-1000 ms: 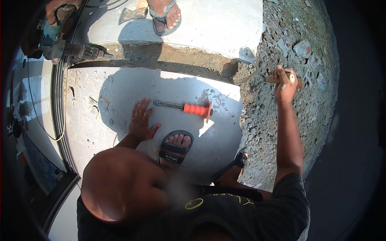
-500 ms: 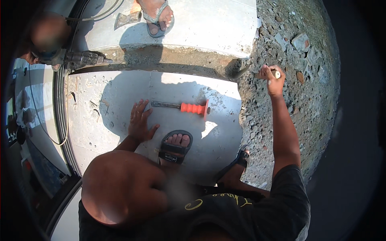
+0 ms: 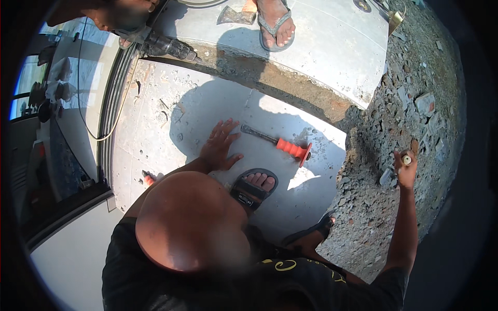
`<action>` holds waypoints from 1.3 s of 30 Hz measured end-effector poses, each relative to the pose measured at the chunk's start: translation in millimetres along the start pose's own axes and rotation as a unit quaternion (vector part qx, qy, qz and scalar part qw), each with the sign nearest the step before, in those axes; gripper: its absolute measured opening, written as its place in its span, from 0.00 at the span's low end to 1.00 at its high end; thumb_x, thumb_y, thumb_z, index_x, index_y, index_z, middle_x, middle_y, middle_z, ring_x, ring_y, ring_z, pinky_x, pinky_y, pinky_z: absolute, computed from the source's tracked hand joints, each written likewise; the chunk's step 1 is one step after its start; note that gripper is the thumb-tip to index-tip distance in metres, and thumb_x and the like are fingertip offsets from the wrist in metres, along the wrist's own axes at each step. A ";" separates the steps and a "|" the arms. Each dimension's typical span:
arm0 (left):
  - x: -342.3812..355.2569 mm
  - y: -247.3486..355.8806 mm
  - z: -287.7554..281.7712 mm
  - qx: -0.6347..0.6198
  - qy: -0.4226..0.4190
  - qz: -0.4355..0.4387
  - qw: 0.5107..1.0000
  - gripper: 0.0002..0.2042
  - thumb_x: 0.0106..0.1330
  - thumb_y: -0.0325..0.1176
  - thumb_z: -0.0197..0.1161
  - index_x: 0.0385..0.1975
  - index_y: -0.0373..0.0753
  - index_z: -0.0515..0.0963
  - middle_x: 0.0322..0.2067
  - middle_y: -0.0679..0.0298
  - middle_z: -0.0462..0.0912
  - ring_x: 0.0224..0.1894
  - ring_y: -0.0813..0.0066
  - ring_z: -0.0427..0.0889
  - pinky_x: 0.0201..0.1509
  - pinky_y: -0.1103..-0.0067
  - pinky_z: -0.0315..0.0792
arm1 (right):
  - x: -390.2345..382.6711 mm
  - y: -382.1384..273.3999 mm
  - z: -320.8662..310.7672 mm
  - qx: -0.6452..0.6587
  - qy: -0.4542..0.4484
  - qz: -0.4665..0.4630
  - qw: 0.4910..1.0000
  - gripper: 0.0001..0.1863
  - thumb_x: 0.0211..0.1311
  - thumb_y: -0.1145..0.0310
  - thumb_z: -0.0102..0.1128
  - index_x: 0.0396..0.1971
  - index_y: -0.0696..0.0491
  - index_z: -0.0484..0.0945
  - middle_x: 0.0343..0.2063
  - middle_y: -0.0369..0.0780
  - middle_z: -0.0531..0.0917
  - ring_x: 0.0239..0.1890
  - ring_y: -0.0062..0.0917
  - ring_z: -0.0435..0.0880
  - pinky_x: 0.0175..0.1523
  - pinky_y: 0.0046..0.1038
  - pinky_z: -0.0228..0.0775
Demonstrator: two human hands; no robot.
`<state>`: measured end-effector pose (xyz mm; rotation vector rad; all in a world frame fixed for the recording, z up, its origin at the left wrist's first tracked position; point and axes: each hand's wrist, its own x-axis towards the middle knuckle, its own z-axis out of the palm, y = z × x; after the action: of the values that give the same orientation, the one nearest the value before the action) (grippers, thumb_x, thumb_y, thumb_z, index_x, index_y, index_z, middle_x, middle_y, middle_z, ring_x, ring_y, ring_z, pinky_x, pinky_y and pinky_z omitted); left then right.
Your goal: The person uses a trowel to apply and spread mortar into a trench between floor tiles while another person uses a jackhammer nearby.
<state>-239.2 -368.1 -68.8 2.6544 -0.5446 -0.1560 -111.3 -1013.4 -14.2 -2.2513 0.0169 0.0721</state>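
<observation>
My right hand (image 3: 406, 168) is closed round the handle of a trowel (image 3: 406, 160) over the rubble at the right; the pale butt of the handle faces up, and I cannot make out the blade clearly. My left hand (image 3: 222, 145) lies spread on the pale concrete slab (image 3: 171, 150), holding nothing. Just right of its fingers rests a cold chisel (image 3: 292, 148) with a red ribbed grip and round guard, touched by neither hand. My sandalled foot (image 3: 255, 187) stands on the slab below it.
A narrow trench (image 3: 280, 85) runs between two slabs. At the upper left a co-worker's hands hold a power drill (image 3: 168, 46), its tip at the trench. That person's flip-flop foot (image 3: 275, 28) stands beside a hatchet (image 3: 236, 15). Broken rubble (image 3: 410, 103) covers the right side.
My right hand has moved with the trowel from the trench's end toward me and farther right over the rubble. My left hand remains on the slab. The view has turned and shifted.
</observation>
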 end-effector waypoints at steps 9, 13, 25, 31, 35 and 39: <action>-8.2 2.9 -4.7 0.000 -0.014 -0.014 1.000 0.33 0.61 0.50 0.70 0.60 0.36 0.68 0.72 0.49 0.57 0.76 0.44 0.52 0.79 0.49 0.44 | -97.6 27.9 106.0 -0.130 -0.085 0.070 0.985 0.16 0.66 0.66 0.69 0.25 0.51 0.70 0.20 0.34 0.75 0.22 0.15 0.72 0.27 0.24 0.64; 2.5 7.8 -5.0 -0.013 0.001 -0.001 1.000 0.33 0.60 0.48 0.71 0.60 0.39 0.66 0.72 0.50 0.57 0.76 0.43 0.53 0.79 0.48 0.45 | -114.1 24.8 146.8 0.056 -0.015 0.141 0.988 0.17 0.69 0.61 0.68 0.27 0.52 0.69 0.21 0.30 0.71 0.24 0.15 0.69 0.30 0.23 0.62; -3.1 9.0 -9.8 -0.015 -0.011 -0.025 1.000 0.32 0.62 0.49 0.70 0.59 0.34 0.71 0.72 0.50 0.56 0.78 0.48 0.50 0.80 0.52 0.45 | -77.7 -81.8 233.2 -0.094 0.199 0.167 0.961 0.32 0.64 0.41 0.66 0.36 0.60 0.70 0.32 0.46 0.73 0.37 0.40 0.73 0.46 0.42 0.67; -3.3 12.1 -12.8 -0.017 -0.007 -0.031 0.999 0.31 0.61 0.48 0.71 0.58 0.34 0.72 0.72 0.50 0.58 0.78 0.51 0.51 0.81 0.54 0.44 | -89.4 -82.7 241.9 -0.200 0.212 0.109 0.950 0.33 0.64 0.39 0.64 0.37 0.60 0.71 0.37 0.48 0.72 0.43 0.48 0.73 0.50 0.48 0.64; -2.4 12.3 -12.7 -0.023 -0.013 -0.043 0.999 0.31 0.61 0.48 0.71 0.58 0.33 0.72 0.72 0.50 0.58 0.78 0.51 0.51 0.81 0.54 0.43 | -103.1 -99.3 249.4 -0.315 0.176 0.117 0.925 0.28 0.66 0.47 0.65 0.47 0.59 0.73 0.43 0.49 0.73 0.48 0.47 0.74 0.53 0.50 0.62; 0.5 12.1 -11.7 -0.028 -0.025 -0.048 0.998 0.32 0.60 0.48 0.71 0.58 0.33 0.72 0.72 0.50 0.59 0.78 0.51 0.51 0.81 0.54 0.43 | -112.6 -87.3 254.9 -0.339 0.223 -0.057 0.912 0.27 0.67 0.49 0.64 0.48 0.60 0.73 0.46 0.50 0.74 0.51 0.48 0.73 0.55 0.52 0.59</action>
<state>-240.7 -373.9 -53.0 2.6287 -0.4230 -0.2630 -232.2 -761.8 -100.2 -2.9070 0.1222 -0.5864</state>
